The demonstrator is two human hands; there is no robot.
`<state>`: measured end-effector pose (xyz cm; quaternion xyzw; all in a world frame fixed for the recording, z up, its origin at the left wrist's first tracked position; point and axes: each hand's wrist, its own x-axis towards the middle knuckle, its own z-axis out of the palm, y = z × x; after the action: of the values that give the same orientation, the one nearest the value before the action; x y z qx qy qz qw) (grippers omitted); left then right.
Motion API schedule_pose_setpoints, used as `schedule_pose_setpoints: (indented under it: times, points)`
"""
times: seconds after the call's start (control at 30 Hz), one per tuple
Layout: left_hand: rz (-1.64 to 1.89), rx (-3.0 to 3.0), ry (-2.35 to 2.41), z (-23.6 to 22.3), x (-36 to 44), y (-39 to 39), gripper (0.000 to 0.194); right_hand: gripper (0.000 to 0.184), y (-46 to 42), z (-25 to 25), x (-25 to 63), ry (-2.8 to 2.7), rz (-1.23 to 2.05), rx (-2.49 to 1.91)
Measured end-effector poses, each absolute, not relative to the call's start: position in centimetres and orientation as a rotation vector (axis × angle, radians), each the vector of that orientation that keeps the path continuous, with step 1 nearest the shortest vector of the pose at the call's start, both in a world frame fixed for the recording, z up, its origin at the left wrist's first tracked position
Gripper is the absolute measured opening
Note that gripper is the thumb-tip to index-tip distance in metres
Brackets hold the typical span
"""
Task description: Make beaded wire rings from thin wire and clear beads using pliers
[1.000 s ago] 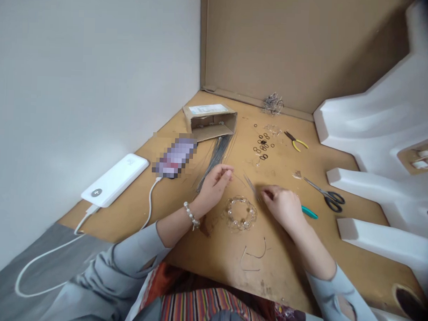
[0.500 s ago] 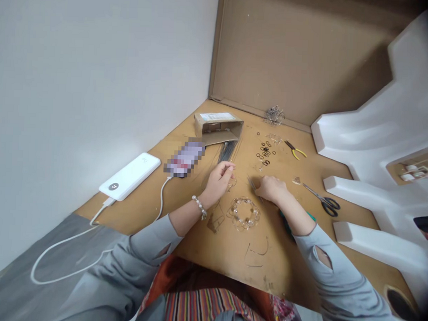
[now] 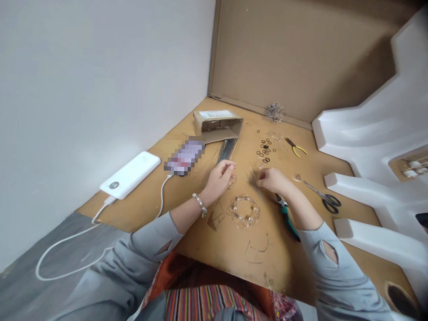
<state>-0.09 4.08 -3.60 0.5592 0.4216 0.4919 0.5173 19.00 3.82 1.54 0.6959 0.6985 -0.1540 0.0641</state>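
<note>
My left hand (image 3: 219,180) is closed, thumb against the fingers, near the dark bundle of thin wires (image 3: 227,150). A fine curled wire (image 3: 232,181) shows just below its fingertips; whether the fingers hold it I cannot tell. Across a small gap, my right hand (image 3: 272,180) pinches a few thin wires (image 3: 251,177) that stick out toward the left. A round wire wreath with clear beads (image 3: 245,211) lies on the table below and between the hands. Under the right forearm are green-handled pliers (image 3: 288,223), partly covered by it.
An open cardboard box (image 3: 218,125) lies at the back, wires at its mouth. Nearby are dark rings (image 3: 266,149), yellow-handled pliers (image 3: 296,147), scissors (image 3: 327,199) and a wire tangle (image 3: 274,112). A phone (image 3: 185,155) and white power bank (image 3: 130,175) lie left, with cables.
My right hand has lifted slightly up and away, the wires in its fingers shifting with it. More of the green-handled pliers now shows beside the forearm. My left hand has hardly moved.
</note>
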Motion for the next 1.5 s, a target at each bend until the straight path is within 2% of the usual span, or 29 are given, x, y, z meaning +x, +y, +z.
schedule_pose_setpoints:
  times: [0.17,0.3,0.43,0.57,0.73,0.9,0.97,1.07,1.17,1.3,1.5]
  points:
    - [1.211,1.968,1.053,-3.1,-0.5,3.1,0.02,0.019,1.6,2.0,18.5,2.305,-0.395,2.072]
    - [0.981,2.578,0.957,-2.5,-0.3,1.9,0.026,0.02,-0.1,2.1,17.0,2.372,-0.266,2.031]
    - [0.73,2.801,0.977,-2.5,0.2,1.5,0.024,0.024,-1.0,2.2,15.7,2.417,-0.175,1.995]
    - [0.65,2.832,0.967,-2.6,0.2,1.5,0.024,0.023,-2.0,2.8,16.0,2.487,-0.15,1.958]
    - [0.768,2.681,1.052,-3.2,-0.5,2.5,0.023,0.022,-5.0,3.2,17.0,2.638,-0.069,2.145]
    - [0.929,2.457,1.145,-3.4,-1.1,3.5,0.022,0.023,-8.3,1.7,15.9,2.817,-0.278,1.7]
    - [0.941,2.405,1.117,-3.3,-1.2,3.5,0.022,0.039,-8.8,0.8,15.6,2.823,-0.223,1.767]
    - [0.958,2.321,1.074,-3.1,-1.1,3.3,0.023,0.076,-8.7,-0.5,15.7,2.793,-0.194,1.907]
    - [0.962,2.263,1.061,-3.1,-1.0,3.1,0.024,0.092,-8.2,-1.4,16.2,2.746,-0.291,1.911]
    - [0.94,2.265,1.05,-3.1,-0.9,3.2,0.024,0.088,-7.6,-1.8,16.4,2.737,-0.334,1.869]
    - [0.935,2.311,1.034,-3.1,-0.8,3.1,0.023,0.071,-7.2,-1.9,16.2,2.797,-0.281,1.799]
